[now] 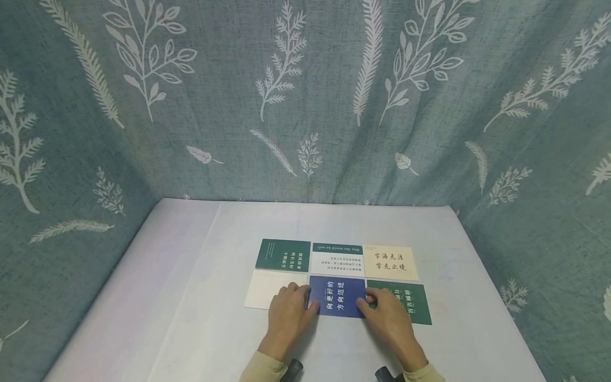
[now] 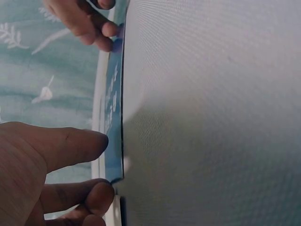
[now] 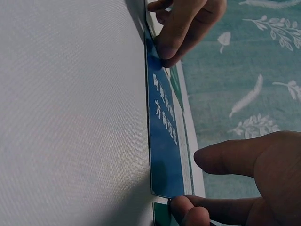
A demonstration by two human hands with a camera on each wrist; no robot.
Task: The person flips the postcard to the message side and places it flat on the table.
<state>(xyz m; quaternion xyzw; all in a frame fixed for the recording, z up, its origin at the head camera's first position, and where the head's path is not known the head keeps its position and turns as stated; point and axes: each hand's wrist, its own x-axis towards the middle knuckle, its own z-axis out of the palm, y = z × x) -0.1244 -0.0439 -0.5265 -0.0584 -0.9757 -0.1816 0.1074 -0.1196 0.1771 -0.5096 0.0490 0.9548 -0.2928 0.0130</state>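
A blue card with white characters lies flat on the white table. It sits in the front middle of two rows of cards. My left hand is at its left edge; in the left wrist view the thumb and index finger stand apart by the card's corner. At the right edge is my right hand, its thumb spread from the index finger near the other corner. A cream card lies partly under the left hand. The right hand partly covers a green card.
Behind the blue card lie a dark green card, a white card with a green band and a cream card with brown characters. Teal leaf-patterned curtains hang behind and beside the white table.
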